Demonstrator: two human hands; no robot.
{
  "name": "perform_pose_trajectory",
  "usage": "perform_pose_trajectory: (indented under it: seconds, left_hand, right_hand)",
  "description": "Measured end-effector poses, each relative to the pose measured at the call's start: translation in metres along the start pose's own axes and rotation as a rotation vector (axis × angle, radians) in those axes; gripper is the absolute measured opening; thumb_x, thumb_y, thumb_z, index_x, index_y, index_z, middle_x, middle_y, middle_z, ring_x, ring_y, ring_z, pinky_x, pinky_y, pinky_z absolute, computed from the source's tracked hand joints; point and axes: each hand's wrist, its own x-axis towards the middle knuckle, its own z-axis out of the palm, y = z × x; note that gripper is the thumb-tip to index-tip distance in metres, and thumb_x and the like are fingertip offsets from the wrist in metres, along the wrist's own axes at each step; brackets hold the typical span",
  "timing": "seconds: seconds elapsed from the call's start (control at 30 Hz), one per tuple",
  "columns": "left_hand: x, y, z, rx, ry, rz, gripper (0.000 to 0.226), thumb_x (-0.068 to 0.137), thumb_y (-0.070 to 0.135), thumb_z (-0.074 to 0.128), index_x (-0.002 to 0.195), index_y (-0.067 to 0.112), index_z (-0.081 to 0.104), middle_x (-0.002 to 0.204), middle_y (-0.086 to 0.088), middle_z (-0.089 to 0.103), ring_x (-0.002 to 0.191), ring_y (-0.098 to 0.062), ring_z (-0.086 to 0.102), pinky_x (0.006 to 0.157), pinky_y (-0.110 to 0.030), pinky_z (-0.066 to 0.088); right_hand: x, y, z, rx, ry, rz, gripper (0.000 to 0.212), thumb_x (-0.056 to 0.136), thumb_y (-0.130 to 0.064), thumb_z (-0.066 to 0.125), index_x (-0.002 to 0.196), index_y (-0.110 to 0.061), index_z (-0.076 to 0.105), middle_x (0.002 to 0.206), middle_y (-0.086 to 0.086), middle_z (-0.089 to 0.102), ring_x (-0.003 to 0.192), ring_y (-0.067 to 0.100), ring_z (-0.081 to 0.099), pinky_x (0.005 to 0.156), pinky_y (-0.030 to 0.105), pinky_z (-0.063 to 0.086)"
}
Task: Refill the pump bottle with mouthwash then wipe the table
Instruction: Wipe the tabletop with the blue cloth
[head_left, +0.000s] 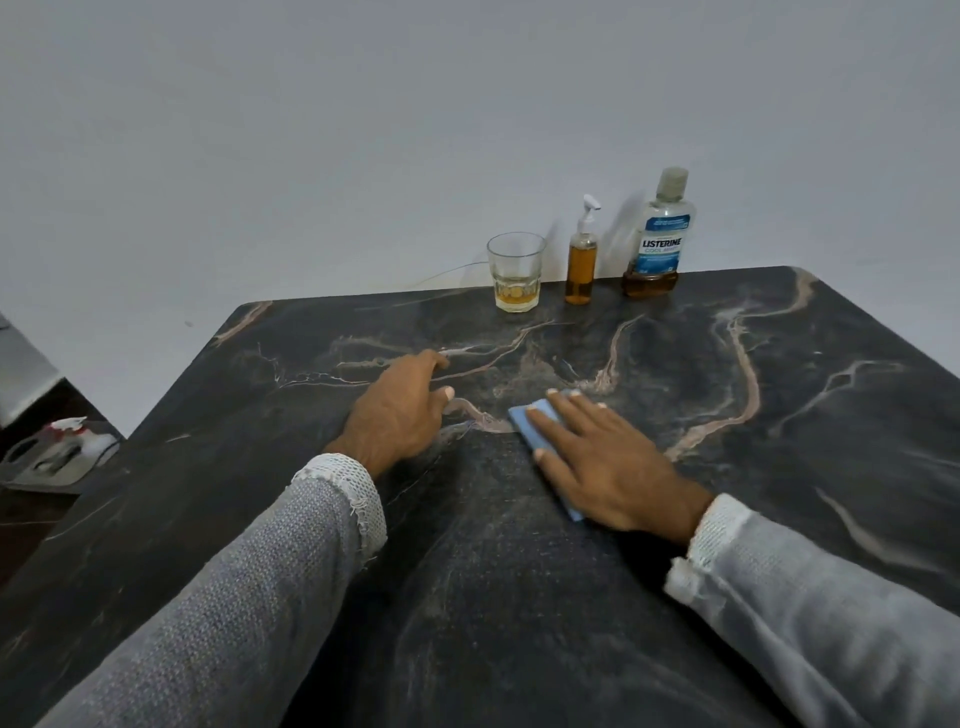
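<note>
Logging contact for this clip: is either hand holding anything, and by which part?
The right hand presses flat on the blue cloth, covering most of it, against the table; no closed grip. The left hand rests empty on the table.

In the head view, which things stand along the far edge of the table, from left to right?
Glass → pump bottle → mouthwash bottle, all along the far edge of the table.

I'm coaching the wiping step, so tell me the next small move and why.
Probably slide the right hand, pressed flat on the blue cloth, onward across the table: pump bottle already looks filled and capped, and the left hand just rests on the surface.
</note>
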Motion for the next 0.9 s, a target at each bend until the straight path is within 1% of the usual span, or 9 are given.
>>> perform_pose_trajectory:
  seconds: [0.1, 0.17, 0.23, 0.37, 0.53, 0.63, 0.7, 0.77, 0.9]
  left_hand:
    - [-0.001, 0.007, 0.01, 0.032, -0.034, 0.023, 0.039, 0.098, 0.033, 0.051, 0.133, 0.017, 0.048, 0.134, -0.007, 0.055, 0.12, -0.027, 0.053, 0.103, -0.047, 0.044]
    - [-0.001, 0.01, 0.016, 0.058, -0.059, 0.027, 0.04, 0.098, 0.036, 0.049, 0.133, 0.018, 0.047, 0.132, -0.006, 0.055, 0.119, -0.027, 0.054, 0.101, -0.047, 0.045]
    - [-0.002, 0.012, 0.02, 0.083, -0.078, 0.03, 0.043, 0.098, 0.037, 0.047, 0.136, 0.017, 0.044, 0.134, -0.008, 0.053, 0.121, -0.027, 0.052, 0.102, -0.046, 0.044]
    - [-0.005, 0.017, 0.029, 0.088, -0.112, 0.033, 0.042, 0.098, 0.033, 0.048, 0.135, 0.013, 0.047, 0.132, -0.009, 0.055, 0.119, -0.025, 0.054, 0.102, -0.041, 0.043]
    - [-0.007, 0.027, 0.036, 0.132, -0.141, 0.012, 0.036, 0.098, 0.037, 0.047, 0.125, 0.014, 0.052, 0.126, -0.01, 0.058, 0.115, -0.028, 0.055, 0.099, -0.046, 0.045]
    - [-0.012, 0.032, 0.039, 0.162, -0.168, 0.013, 0.042, 0.098, 0.041, 0.046, 0.131, 0.015, 0.049, 0.134, -0.009, 0.053, 0.123, -0.028, 0.05, 0.103, -0.047, 0.042]
    - [-0.018, 0.036, 0.04, 0.185, -0.179, 0.005, 0.05, 0.097, 0.044, 0.047, 0.138, 0.015, 0.044, 0.141, -0.008, 0.048, 0.128, -0.027, 0.046, 0.106, -0.046, 0.04]
    - [-0.022, 0.039, 0.042, 0.205, -0.191, -0.001, 0.055, 0.095, 0.048, 0.048, 0.138, 0.015, 0.043, 0.142, -0.008, 0.046, 0.13, -0.026, 0.044, 0.107, -0.045, 0.04]
    - [-0.026, 0.044, 0.042, 0.232, -0.232, 0.021, 0.06, 0.093, 0.053, 0.049, 0.138, 0.014, 0.043, 0.142, -0.01, 0.044, 0.131, -0.026, 0.042, 0.109, -0.045, 0.038]
  right_hand:
    - [0.01, 0.033, -0.007, -0.014, 0.0, 0.16, 0.061, 0.101, -0.051, 0.015, 0.155, -0.023, 0.012, 0.162, 0.011, 0.009, 0.149, 0.027, 0.007, 0.12, 0.041, 0.007]
    - [0.03, 0.035, -0.006, 0.015, -0.018, 0.231, 0.062, 0.1, -0.051, 0.016, 0.155, -0.022, 0.011, 0.162, 0.014, 0.008, 0.149, 0.031, 0.006, 0.12, 0.043, 0.005]
    - [0.049, 0.026, -0.004, 0.033, -0.029, 0.256, 0.062, 0.1, -0.051, 0.017, 0.155, -0.022, 0.009, 0.162, 0.016, 0.005, 0.149, 0.034, 0.002, 0.119, 0.045, 0.003]
    - [0.057, 0.004, -0.001, 0.027, -0.005, 0.172, 0.057, 0.101, -0.049, 0.017, 0.154, -0.03, 0.009, 0.161, 0.019, 0.006, 0.148, 0.035, 0.002, 0.118, 0.046, 0.001]
    - [0.019, -0.019, 0.004, 0.063, 0.003, 0.032, 0.056, 0.101, -0.046, 0.02, 0.154, -0.03, 0.011, 0.161, 0.018, 0.004, 0.149, 0.032, 0.0, 0.119, 0.043, -0.002]
    - [-0.014, -0.02, 0.004, 0.046, 0.024, -0.017, 0.056, 0.102, -0.045, 0.021, 0.155, -0.028, 0.013, 0.162, 0.015, 0.004, 0.149, 0.029, -0.001, 0.121, 0.04, -0.001]
    - [-0.037, -0.015, 0.003, 0.046, 0.029, -0.021, 0.056, 0.102, -0.046, 0.021, 0.155, -0.029, 0.012, 0.163, 0.012, 0.002, 0.15, 0.026, -0.003, 0.119, 0.037, -0.004]
    - [-0.058, -0.005, 0.001, 0.054, 0.031, -0.004, 0.057, 0.101, -0.047, 0.021, 0.155, -0.03, 0.011, 0.163, 0.009, 0.001, 0.15, 0.023, -0.005, 0.118, 0.034, -0.005]
    - [-0.09, 0.036, -0.004, 0.031, 0.025, 0.121, 0.058, 0.1, -0.05, 0.017, 0.155, -0.031, 0.009, 0.163, 0.008, 0.003, 0.15, 0.025, -0.002, 0.12, 0.037, 0.002]
